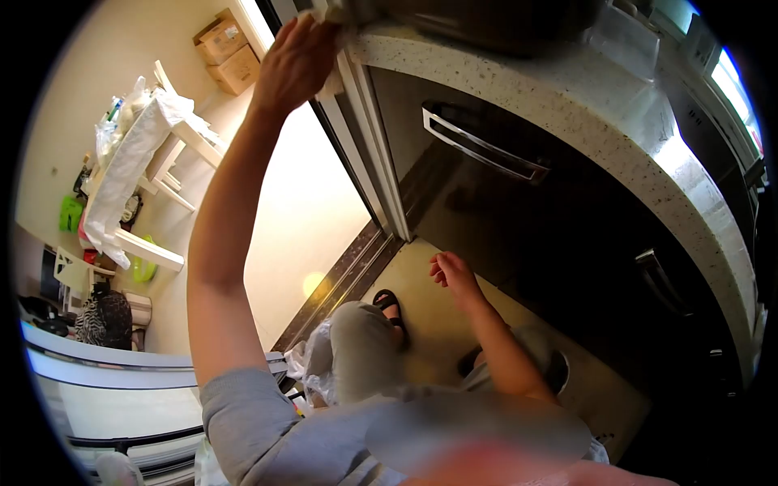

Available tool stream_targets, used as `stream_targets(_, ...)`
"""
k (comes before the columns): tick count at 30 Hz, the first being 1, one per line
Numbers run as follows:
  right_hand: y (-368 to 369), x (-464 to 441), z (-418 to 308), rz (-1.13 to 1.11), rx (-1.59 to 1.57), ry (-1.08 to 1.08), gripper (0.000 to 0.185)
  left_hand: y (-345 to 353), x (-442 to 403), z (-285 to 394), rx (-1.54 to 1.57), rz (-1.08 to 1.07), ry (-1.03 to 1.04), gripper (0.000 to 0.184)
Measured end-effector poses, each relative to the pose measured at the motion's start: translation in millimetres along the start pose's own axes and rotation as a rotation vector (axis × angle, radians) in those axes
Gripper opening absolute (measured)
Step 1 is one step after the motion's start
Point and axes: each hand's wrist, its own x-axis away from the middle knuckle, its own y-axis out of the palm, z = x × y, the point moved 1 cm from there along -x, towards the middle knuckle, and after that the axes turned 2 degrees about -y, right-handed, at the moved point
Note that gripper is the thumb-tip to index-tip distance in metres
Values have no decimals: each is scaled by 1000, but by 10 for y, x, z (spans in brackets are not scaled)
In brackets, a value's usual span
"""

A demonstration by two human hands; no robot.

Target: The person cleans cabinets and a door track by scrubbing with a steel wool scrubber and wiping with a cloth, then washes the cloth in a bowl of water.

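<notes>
Observed at the top of the view: pale, limp cloth [333,83], bunched beside an upright silver metal door frame [377,154]; contact with the metal not certain through blur. Held under the raised left grip [297,66], with fingers bent over the fabric; fingertips partly hidden. Lies on the frame side of that grip, touching, and shows both past the fingers and beside the palm. Too crumpled to give a clear long axis. Nearer by far to the left grip than to the right grip [454,274], noted well below, fingers loosely curled, nothing seen in hold. Recorded right of the frame: speckled pale stone tabletop [519,73], over a glossy black cabinet front [502,223] with curved chrome handle [482,150]. Recorded beyond the frame, left: stacked brown cardboard boxes [223,42].
</notes>
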Motion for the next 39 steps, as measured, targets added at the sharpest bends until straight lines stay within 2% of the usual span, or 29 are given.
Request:
stream_targets(1, 28, 7, 3, 4, 0, 11, 21, -33, -83, -54, -23, 34, -18, 19)
stream_targets(3, 78, 13, 0, -37, 24, 8, 21, -151, -291, 29, 55, 45, -109, 26)
stream_targets(5, 65, 29, -33, -55, 50, -5, 21, -11, -82, 100, 206, -96, -302, 19)
stream_targets(6, 88, 24, -38, -57, 49, -19, 20, 128, 72, 117, 293, -122, -356, 25)
stream_targets(7, 101, 15, -48, -59, 48, -32, 20, 40, 137, 225, 272, -237, -397, 34)
stream_targets(9, 98, 17, -49, -57, 53, -39, 19, 63, 234, 290, 314, -125, -340, 36)
stream_targets(12, 122, 50, -73, -64, 69, -57, 19, 94, 335, 327, 320, -197, -357, 35)
stream_targets(15, 146, 53, -83, -76, 63, -60, 19, 1, 346, 273, 297, -171, -211, 35)
stream_targets(17, 166, 25, -108, -82, 57, -64, 20, -56, 198, 181, 371, -297, -509, 29)
stream_targets(18, 191, 39, -112, -86, 56, -62, 20, -107, 72, 155, 369, -90, -532, 21)
stream_targets(19, 223, 39, -106, -90, 55, -61, 20, 38, -4, 27, 368, 166, -452, 17)
stream_targets(21, 258, 12, -103, -105, 83, -70, 20, 272, -112, 20, 703, 226, -765, 20)
stream_targets(24, 272, -31, -84, -115, 89, -69, 21, 299, -140, 202, 627, 291, -934, 22)
stream_targets(25, 284, -53, -98, -113, 80, -72, 21, 294, -116, 261, 624, 230, -1029, 20)
stream_targets(30, 297, 20, -224, -106, 82, -102, 23, 258, -251, 189, 491, 161, -1077, 21)
stream_targets(33, 295, -8, -182, -104, 88, -99, 23, 256, -381, 191, 614, 298, -1225, 24)
stream_targets(37, 239, 39, -214, -95, 69, -98, 23, 434, -204, 380, 591, 352, -1245, 22)
stream_targets(38, 228, 46, -219, -88, 68, -96, 23, 440, -179, 331, 569, 293, -1239, 22)
stream_targets(39, 216, 46, -229, -89, 73, -116, 23, 451, -201, 217, 515, 294, -1165, 23)
